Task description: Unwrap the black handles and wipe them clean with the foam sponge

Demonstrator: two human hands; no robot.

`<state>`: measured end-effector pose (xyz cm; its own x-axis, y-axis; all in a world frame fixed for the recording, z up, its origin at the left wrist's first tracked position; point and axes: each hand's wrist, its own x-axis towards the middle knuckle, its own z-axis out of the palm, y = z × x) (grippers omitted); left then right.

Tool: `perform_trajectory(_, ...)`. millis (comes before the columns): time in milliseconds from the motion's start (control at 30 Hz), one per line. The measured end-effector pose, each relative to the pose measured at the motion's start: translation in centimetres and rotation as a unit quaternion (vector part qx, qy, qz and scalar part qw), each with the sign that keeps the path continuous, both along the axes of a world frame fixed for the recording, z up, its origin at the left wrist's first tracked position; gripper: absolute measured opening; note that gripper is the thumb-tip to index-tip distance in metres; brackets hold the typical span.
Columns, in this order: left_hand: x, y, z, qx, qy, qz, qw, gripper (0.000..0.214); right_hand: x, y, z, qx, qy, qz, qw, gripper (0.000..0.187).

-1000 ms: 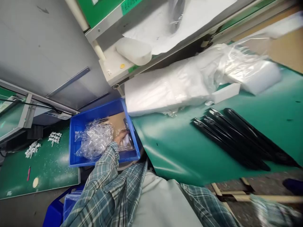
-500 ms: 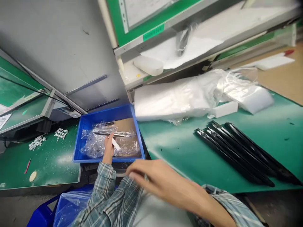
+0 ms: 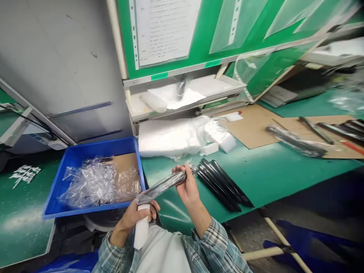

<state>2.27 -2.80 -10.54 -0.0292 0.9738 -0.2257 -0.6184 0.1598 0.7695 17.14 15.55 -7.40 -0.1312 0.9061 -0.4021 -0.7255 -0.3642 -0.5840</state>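
A long, glossy black strip in a clear plastic bag (image 3: pixel 162 187) is stretched at a slant between my two hands, in front of my body. My left hand (image 3: pixel 127 222) is closed around the lower end of the bag, together with a small white block (image 3: pixel 141 231) that looks like foam. At the upper end, my right hand (image 3: pixel 189 189) grips the bag with bent fingers. Just beyond the right hand, several glossy black strips (image 3: pixel 224 185) without visible bags lie side by side on the green table (image 3: pixel 176 208).
To the left stands a blue bin (image 3: pixel 91 211) with crumpled clear bags and cardboard. White foam sheeting in plastic (image 3: pixel 167 136) lies at the table's back, under a shelf (image 3: pixel 224 85). More dark strips (image 3: pixel 295 140) and cardboard (image 3: pixel 250 132) are at the right. White plastic pieces (image 3: pixel 25 175) lie far left.
My left hand has come out of the blue bin with the bagged strip and white block. My right hand has moved to grip the strip's other end. The view has swung right.
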Motion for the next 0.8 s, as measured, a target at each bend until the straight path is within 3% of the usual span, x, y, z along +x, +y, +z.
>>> perform_trajectory(100, -0.2, 0.1, -1.0, 0.012, -0.028, -0.013, 0.999, 0.088, 1.2, 0.7, 0.8, 0.021, -0.005, -0.021, 1.0, 0.048)
perform_trajectory(233, 1.2, 0.4, -2.6, -0.034, -0.004, 0.039, 0.999, 0.075, 1.0, 0.2, 1.2, 0.046, -0.023, -0.042, 0.998, 0.061)
perform_trajectory(367, 2.4, 0.6, -3.6, -0.054, 0.04, 0.063, 0.996, 0.076, -0.1, -0.6, 1.3, 0.079, -0.049, -0.031, 0.995, 0.067)
perform_trajectory(533, 3.7, 1.2, -3.7, -0.063, 0.05, 0.095, 0.992, 0.087, -2.4, -4.9, 0.7, 0.134, -0.117, 0.107, 0.978, 0.049)
perform_trajectory(667, 4.4, 1.7, -3.0, -0.073, 0.037, 0.131, 0.988, 0.07, -1.7, -7.0, 0.3, 0.184, -0.154, 0.24, 0.941, 0.034)
perform_trajectory(733, 4.1, 1.7, -2.5, -0.08, 0.026, 0.134, 0.987, 0.065, -0.2, -6.2, 0.6, 0.195, -0.158, 0.288, 0.924, 0.043)
perform_trajectory(800, 3.8, 1.7, -2.0, -0.089, 0.017, 0.131, 0.987, 0.064, 1.5, -4.6, 1.0, 0.198, -0.136, 0.272, 0.932, 0.066)
